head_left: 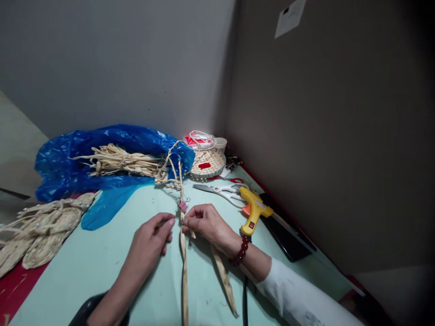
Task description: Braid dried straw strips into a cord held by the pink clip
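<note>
A narrow braid of pale dried plant strips [181,179] runs down the middle, with a small pink binder clip [183,206] on it. Just below the clip, my right hand [212,228] pinches the braid between thumb and fingers. Two loose strips hang from there: one long strip [184,280] comes straight toward me, and another [224,280] slants out under my right wrist. My left hand [151,240] is close on the left side of the braid, thumb and forefinger pressed together. Whatever lies between those fingertips is too small to make out.
A blue plastic bag [54,167] holds a bundle of dried strips [125,160] at back left. Woven slippers [44,235] lie at the left edge. White-handled scissors [226,192], a yellow glue gun [253,210], a black flat device [288,240] and a woven basket [215,165] are to the right.
</note>
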Available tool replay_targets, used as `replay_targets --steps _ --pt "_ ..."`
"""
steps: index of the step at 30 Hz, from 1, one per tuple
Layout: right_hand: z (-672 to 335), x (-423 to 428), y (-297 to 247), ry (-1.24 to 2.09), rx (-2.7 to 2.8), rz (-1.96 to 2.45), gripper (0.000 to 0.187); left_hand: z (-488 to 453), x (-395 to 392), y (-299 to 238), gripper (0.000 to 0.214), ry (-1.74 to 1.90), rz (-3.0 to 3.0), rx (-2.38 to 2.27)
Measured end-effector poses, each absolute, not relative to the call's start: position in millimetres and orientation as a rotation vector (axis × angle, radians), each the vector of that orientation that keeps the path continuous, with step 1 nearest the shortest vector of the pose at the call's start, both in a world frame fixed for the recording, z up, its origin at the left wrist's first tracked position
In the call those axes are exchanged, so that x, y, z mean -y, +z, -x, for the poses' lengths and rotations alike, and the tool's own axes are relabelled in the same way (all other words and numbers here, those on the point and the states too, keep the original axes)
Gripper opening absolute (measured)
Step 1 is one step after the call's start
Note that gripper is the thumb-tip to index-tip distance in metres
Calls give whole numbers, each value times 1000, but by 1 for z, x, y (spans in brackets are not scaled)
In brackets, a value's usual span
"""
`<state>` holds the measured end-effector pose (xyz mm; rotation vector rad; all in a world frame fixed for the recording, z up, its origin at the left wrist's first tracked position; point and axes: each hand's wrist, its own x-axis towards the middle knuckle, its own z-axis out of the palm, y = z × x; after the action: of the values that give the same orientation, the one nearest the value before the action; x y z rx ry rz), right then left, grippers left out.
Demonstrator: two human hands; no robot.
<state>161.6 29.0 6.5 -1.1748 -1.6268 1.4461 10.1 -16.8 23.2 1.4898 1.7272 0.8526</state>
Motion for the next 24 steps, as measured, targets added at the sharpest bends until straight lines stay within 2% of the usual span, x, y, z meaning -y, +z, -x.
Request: replay_targets --steps 3,10,18,24 --pt "-163 -28 9 1460 1635 1175 13 -7 4 20 33 724 -1292 -1426" --pt "-169 -25 18 1283 1837 1194 17 -8 0 24 15 747 -1485 -1434" --pt "-171 -16 28 942 2021 1267 16 -16 1 10 25 758 -1392 -1465" --pt "-174 -18 31 857 2214 1213 20 -16 -1 6 29 716 -1248 -1385"
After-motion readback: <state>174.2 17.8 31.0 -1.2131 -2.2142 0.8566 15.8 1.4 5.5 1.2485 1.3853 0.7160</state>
